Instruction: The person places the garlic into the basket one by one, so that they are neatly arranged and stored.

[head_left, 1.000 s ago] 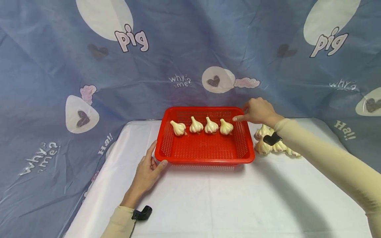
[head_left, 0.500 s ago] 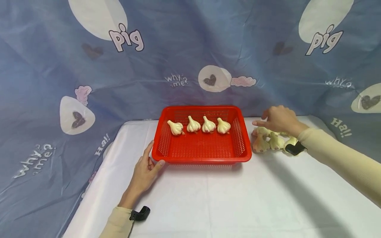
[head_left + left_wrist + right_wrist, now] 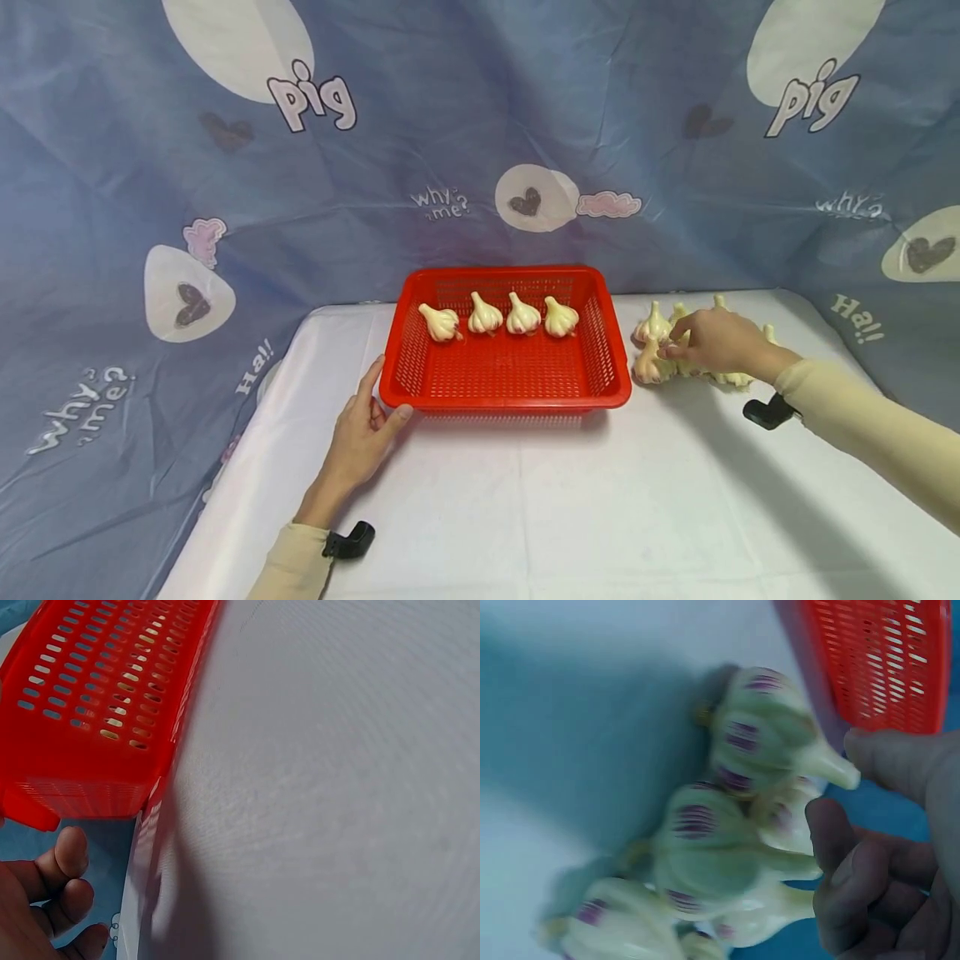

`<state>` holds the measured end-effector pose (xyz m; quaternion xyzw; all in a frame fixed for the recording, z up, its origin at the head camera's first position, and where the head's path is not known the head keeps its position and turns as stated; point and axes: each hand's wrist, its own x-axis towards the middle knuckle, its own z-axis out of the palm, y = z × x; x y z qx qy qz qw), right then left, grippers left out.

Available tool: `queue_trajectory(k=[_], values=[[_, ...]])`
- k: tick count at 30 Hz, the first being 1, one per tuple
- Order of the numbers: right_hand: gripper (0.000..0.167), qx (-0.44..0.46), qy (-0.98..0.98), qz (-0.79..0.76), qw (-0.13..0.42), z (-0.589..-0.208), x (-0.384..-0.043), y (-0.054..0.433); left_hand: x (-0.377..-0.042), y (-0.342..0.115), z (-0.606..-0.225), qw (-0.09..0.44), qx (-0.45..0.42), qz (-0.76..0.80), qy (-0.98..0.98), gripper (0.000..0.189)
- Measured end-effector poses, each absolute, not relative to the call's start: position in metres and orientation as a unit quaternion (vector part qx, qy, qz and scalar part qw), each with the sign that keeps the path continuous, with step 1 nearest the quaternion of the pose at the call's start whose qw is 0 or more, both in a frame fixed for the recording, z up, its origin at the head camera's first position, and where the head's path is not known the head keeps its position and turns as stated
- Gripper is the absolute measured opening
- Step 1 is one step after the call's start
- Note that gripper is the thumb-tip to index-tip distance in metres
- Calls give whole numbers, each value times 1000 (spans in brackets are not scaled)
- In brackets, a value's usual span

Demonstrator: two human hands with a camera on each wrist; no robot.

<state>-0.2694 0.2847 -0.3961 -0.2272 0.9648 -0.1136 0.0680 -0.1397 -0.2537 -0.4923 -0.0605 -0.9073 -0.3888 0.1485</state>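
A red plastic basket (image 3: 504,403) holds several garlic bulbs in a row toward its back, among them the leftmost bulb (image 3: 441,323). My left hand (image 3: 358,442) rests at the basket's front left corner, index finger along the side and thumb at the front rim. In the left wrist view its other fingers (image 3: 73,853) hang loosely bent below the rim. My right hand (image 3: 720,340) is over a cluster of garlic right of the basket. The right wrist view has its thumb and fingers apart around the neck of the nearest garlic bulb (image 3: 761,739), not visibly closed on it.
Several more garlic bulbs (image 3: 654,323) lie close together under and around the right hand, beside the basket's right wall. A white cloth (image 3: 525,500) covers the table. Behind it hangs a blue printed curtain (image 3: 420,125).
My right hand has left the basket's right rim and moved right and down to the garlic cluster. The left hand stays at the basket corner. The whole view has shifted slightly.
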Motion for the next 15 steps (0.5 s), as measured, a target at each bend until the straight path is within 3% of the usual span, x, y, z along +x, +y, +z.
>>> queue_trajectory(k=[15], values=[[50,-244,956,-157,47,-430,-253,292,-137,-252,-490,142,-54,-392,-907,88]])
